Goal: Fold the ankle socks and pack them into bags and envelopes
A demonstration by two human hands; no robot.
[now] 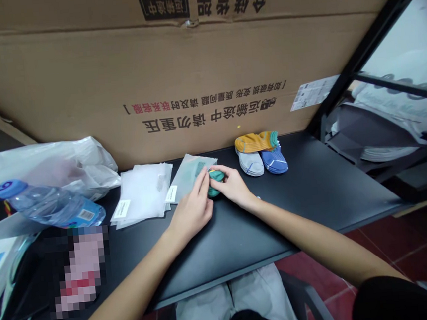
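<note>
A green sock bundle [215,176] with a touch of yellow is between my two hands, just above the black table. My right hand [234,185] is closed on it, fingers curled over its top and right side. My left hand [193,211] presses its fingertips against the left side of the bundle; part of its grip is hidden. Beneath and behind the left fingers lies a frosted translucent bag [185,177] with a white label. A green patch shows near the bag's right part; whether it is inside cannot be made out.
Several frosted bags [145,191] lie stacked left. Yellow socks [255,142] rest across grey socks [251,162] and blue socks [274,160] at right. A water bottle [53,204] and white plastic bag [83,164] occupy the left. A large cardboard box [191,72] stands behind.
</note>
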